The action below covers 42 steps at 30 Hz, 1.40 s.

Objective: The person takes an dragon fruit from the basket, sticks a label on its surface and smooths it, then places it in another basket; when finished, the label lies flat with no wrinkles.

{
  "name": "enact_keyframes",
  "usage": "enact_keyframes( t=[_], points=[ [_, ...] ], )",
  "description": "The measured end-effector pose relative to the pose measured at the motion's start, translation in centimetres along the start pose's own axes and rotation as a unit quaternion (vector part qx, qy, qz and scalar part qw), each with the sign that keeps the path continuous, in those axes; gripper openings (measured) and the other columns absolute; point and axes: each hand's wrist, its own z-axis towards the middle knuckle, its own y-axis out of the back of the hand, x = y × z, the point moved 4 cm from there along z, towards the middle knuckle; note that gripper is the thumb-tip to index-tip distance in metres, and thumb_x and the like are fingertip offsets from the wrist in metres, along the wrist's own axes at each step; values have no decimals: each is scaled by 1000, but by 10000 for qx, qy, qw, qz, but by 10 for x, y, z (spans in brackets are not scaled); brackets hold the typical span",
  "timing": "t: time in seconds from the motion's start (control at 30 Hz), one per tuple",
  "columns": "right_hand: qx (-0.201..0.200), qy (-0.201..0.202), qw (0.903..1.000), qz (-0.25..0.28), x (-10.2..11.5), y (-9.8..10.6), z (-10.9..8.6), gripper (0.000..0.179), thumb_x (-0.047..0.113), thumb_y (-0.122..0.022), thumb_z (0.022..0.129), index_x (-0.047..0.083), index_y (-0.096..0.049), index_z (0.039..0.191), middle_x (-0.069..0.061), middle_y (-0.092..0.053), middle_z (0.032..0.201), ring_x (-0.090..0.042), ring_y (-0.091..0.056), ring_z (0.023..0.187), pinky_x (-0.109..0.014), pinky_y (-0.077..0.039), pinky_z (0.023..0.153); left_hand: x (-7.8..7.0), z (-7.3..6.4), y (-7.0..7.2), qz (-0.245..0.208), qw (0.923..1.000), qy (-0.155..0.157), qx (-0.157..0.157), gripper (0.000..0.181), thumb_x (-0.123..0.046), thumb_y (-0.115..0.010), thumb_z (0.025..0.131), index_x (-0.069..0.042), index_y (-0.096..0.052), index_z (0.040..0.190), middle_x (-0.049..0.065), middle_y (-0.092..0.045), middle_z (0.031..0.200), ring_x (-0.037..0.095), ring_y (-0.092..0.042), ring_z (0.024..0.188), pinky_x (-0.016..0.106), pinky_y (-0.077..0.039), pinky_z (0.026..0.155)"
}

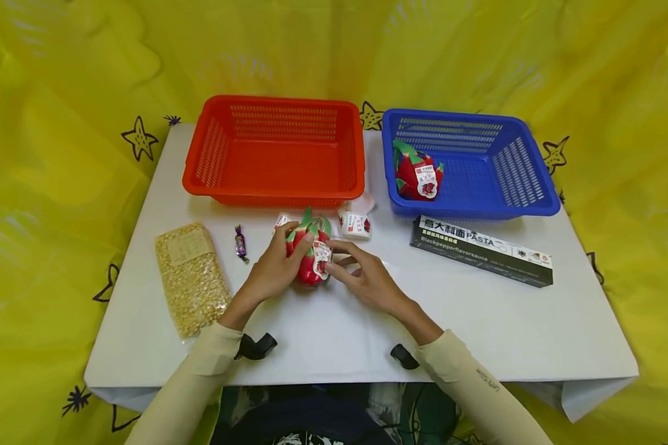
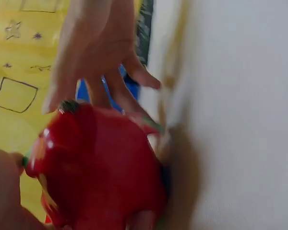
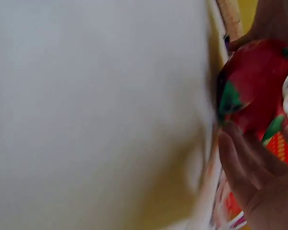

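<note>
A red dragon fruit (image 1: pixel 307 275) with green scales and a white label is between both hands over the white table, near the middle. My left hand (image 1: pixel 271 271) holds it from the left, thumb across its front by the label. From the right, my right hand (image 1: pixel 374 285) touches the fruit with its fingertips. In the right wrist view, fairly straight fingers of the right hand (image 3: pixel 271 199) reach along the underside of the dragon fruit (image 3: pixel 257 79). The left wrist view has the dragon fruit (image 2: pixel 108 167) large in front, the right hand (image 2: pixel 98 52) spread beyond it.
A red basket (image 1: pixel 286 201) and a blue basket (image 1: pixel 473 210) stand behind; another dragon fruit (image 1: pixel 409 176) sits in the blue one. A black pasta box (image 1: pixel 481 253) lies right, a bag of yellow kernels (image 1: pixel 192 284) and a purple candy (image 1: pixel 240 244) left. A small white labelled container (image 1: pixel 355 225) stands behind the hands.
</note>
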Motion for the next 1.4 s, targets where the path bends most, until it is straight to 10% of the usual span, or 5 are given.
enact_keyframes(
  t=[0.3,0.77,1.03,1.13,1.4],
  points=[
    [-194,-627,9973,343,18,-16,-13,89,33,-86,90,16,-33,158,-13,-49,151,-30,-61,118,-38,-59,89,-12,-14,-15,-790,9966,-244,-64,62,-25,-59,104,-10,-36,159,27,-41,146,39,-44,130,52,-50,101],
    [-1391,-323,9897,78,34,31,-24,89,31,-86,83,24,-37,157,-11,-50,144,-30,-57,124,-45,-61,91,-68,-17,-45,-1421,9837,-1068,260,56,-35,-47,109,-19,-31,161,16,-32,155,31,-29,142,51,-36,114],
    [-1732,-55,9837,-475,53,86,-21,93,30,-88,82,23,-39,160,-11,-54,139,-26,-61,116,-41,-64,80,-102,4,-50,-1868,9626,-1752,881,56,-36,-40,113,-23,-21,164,8,-23,163,29,-41,135,42,-58,88],
    [-1827,-159,9800,-777,56,114,-15,94,32,-89,83,21,-37,161,-13,-54,140,-28,-60,119,-46,-64,83,-111,20,-53,-1906,9581,-1905,969,59,-35,-39,114,-21,-17,167,7,-24,166,27,-41,140,43,-57,98],
    [-1709,-580,9709,-1574,59,180,2,98,31,-86,86,17,-28,163,-20,-45,151,-39,-51,133,-63,-58,96,-115,70,-71,-1572,9700,-1618,905,56,-35,-37,115,-15,-29,167,8,-31,170,29,-42,147,52,-43,119]
  ],
)
